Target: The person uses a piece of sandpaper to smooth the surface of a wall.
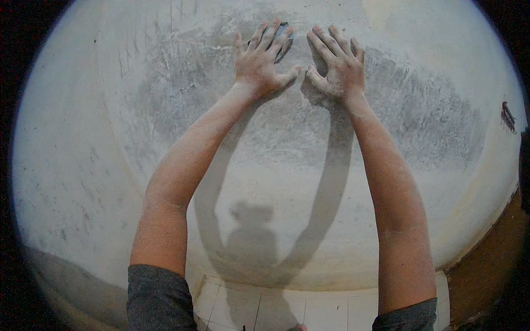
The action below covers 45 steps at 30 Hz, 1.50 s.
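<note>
Both arms reach up against a plastered wall (pixel 281 136) with a rough grey patch across its upper part. My left hand (pixel 258 62), dusty and spread, presses a bluish sheet (pixel 283 33) to the wall; the sheet shows between and beside the fingers, and its kind cannot be told, though it looks like sandpaper. To its right, my right hand (pixel 337 66) lies with fingers spread on or close to the wall, with no object visible in it. Pale dust coats both hands and the forearms. The two thumbs point towards each other, a small gap apart.
White floor tiles (pixel 327 308) meet the wall's foot at the bottom. A brown surface (pixel 488 265) lies at the lower right. At the far right, a small dark mark or fixture (pixel 507 117) shows on the wall. Shadows of the arms and head fall across the plaster.
</note>
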Each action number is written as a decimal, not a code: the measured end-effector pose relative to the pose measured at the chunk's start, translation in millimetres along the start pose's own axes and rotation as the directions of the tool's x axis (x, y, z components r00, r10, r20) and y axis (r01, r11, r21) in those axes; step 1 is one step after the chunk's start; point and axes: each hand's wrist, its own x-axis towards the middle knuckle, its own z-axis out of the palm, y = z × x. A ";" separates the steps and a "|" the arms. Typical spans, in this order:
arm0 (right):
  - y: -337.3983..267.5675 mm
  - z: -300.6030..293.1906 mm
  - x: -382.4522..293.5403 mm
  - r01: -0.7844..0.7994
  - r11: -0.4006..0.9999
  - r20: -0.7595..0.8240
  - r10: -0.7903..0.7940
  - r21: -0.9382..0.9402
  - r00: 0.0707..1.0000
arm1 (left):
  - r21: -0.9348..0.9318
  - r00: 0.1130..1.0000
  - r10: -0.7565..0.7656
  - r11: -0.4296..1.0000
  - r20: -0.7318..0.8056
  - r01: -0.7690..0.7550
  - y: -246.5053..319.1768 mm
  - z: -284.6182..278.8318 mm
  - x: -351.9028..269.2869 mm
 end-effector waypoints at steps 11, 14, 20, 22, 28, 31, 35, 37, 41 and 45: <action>2.3 -1.5 -1.0 -0.008 1.000 0.003 0.008 0.007 1.000 | 0.067 1.000 -0.005 0.998 -0.022 0.007 -25.3 3.0 23.8; -1.4 -0.1 0.6 -0.025 0.999 0.005 0.024 0.042 1.000 | 0.023 0.995 -0.042 0.999 -0.089 0.044 -14.9 9.9 14.0; -0.6 -3.8 3.1 -0.013 0.999 -0.005 0.013 0.041 1.000 | 0.024 0.997 -0.038 0.999 -0.066 0.040 -32.7 9.0 25.6; -1.5 -1.1 2.1 -0.010 0.999 -0.019 0.011 0.043 1.000 | -0.061 0.988 -0.079 0.996 -0.129 0.072 -21.4 15.1 21.2; -4.7 -3.3 0.5 -0.042 0.993 -0.049 0.048 0.111 0.998 | -0.034 0.989 -0.114 0.993 -0.092 0.111 -23.9 4.1 26.0; -3.6 -4.5 0.2 -0.039 0.992 -0.060 0.046 0.117 0.997 | -0.027 0.961 -0.192 0.981 -0.198 0.191 -1.7 18.8 17.7; -0.1 -5.2 -0.6 -0.033 0.995 -0.055 0.038 0.098 0.998 | 0.070 0.997 -0.057 0.996 -0.042 0.060 -5.5 7.0 20.3; -5.2 -5.2 -1.1 -0.049 0.993 -0.046 0.055 0.108 0.997 | 0.073 0.962 -0.236 0.966 -0.138 0.248 -6.6 16.2 22.1; -2.8 -1.5 -0.4 -0.013 0.996 -0.108 0.022 0.084 0.994 | -0.110 0.983 -0.169 0.981 -0.068 0.161 40.1 16.3 17.5; -1.9 -1.0 2.0 0.165 0.981 -0.050 -0.161 0.106 0.986 | -0.205 1.000 -0.017 0.979 -0.013 0.014 36.2 18.9 10.6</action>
